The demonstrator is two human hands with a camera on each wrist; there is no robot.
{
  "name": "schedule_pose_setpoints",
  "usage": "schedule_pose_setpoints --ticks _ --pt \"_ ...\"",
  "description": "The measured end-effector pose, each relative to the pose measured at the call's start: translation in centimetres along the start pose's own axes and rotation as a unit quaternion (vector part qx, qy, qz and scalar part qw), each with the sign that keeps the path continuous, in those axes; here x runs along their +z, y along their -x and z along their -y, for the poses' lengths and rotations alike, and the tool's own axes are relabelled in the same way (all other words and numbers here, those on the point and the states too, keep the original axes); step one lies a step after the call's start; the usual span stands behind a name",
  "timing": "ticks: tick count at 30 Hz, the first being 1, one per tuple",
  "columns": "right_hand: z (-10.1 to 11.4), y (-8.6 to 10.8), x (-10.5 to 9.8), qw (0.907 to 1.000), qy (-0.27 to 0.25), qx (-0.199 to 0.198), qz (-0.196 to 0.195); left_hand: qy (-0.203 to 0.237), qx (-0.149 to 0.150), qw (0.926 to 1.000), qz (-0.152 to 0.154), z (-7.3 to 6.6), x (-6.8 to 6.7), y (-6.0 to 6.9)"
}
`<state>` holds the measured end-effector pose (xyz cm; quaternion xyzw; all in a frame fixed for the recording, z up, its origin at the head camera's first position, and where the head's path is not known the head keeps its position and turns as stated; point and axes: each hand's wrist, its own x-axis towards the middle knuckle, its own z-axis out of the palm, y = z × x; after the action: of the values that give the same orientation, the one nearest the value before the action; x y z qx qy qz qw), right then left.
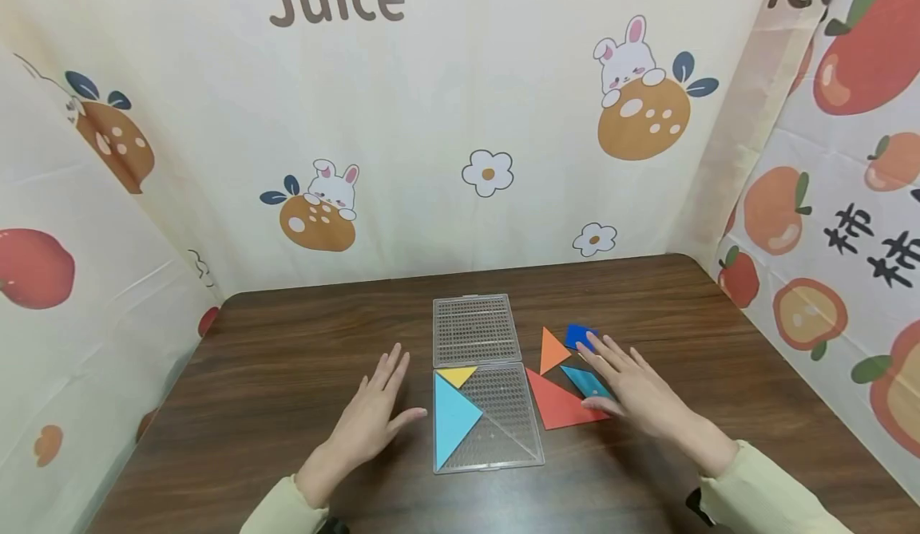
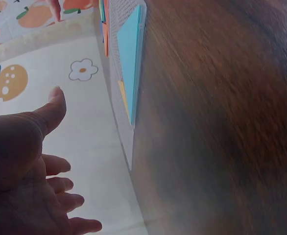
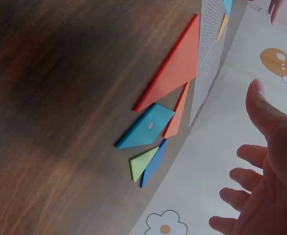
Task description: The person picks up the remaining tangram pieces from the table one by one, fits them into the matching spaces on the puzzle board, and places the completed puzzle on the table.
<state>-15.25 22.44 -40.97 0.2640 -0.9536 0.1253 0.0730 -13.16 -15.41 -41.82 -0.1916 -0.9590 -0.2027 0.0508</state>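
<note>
My left hand point(image 1: 370, 418) is held with straight fingers, thumb spread, left of a clear hinged plastic case point(image 1: 513, 406); it holds nothing. In the case's near half lie a large light blue triangle point(image 1: 454, 418) and a small yellow triangle point(image 1: 457, 376). With fingers extended and nothing in its grasp, my right hand point(image 1: 640, 390) is over the loose tangram pieces. These are a large red triangle point(image 1: 564, 406), an orange triangle point(image 1: 552, 352), a teal parallelogram point(image 1: 584, 381) and a blue piece point(image 1: 577, 336). A light green triangle point(image 3: 142, 164), hidden in the head view, shows in the right wrist view.
The case's far half point(image 1: 474, 330) lies unfolded flat on the dark wooden table point(image 1: 302, 358). Behind the table hangs a printed cloth point(image 1: 431, 119); more printed cloth point(image 1: 826, 223) closes in the right side, and likewise the left.
</note>
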Motion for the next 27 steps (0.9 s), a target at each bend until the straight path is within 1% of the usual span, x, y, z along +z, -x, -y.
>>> schedule_pose_setpoints --ticks 5,9,12,16,23,27 --pt "-0.1 0.2 0.5 0.9996 -0.016 -0.022 0.012 0.014 0.011 0.9994 0.029 -0.4 0.3 -0.2" --pt "-0.1 0.4 0.9 0.9978 -0.031 -0.058 0.013 0.032 0.025 0.9979 0.051 -0.7 0.6 -0.4" --pt "-0.2 0.6 1.1 0.9956 -0.038 -0.084 0.017 0.049 0.035 0.9957 0.07 -0.7 0.9 -0.6" --pt "-0.4 0.8 1.3 0.9934 -0.041 -0.102 0.032 0.065 0.048 0.9917 0.1 -0.6 1.4 -0.8" --pt "-0.4 1.2 2.0 0.9896 -0.046 -0.127 0.049 0.069 0.074 0.9857 0.135 -0.4 2.2 -1.2" --pt "-0.3 1.3 2.4 0.9872 -0.053 -0.136 0.063 0.059 0.085 0.9838 0.146 -0.6 2.5 -1.4"
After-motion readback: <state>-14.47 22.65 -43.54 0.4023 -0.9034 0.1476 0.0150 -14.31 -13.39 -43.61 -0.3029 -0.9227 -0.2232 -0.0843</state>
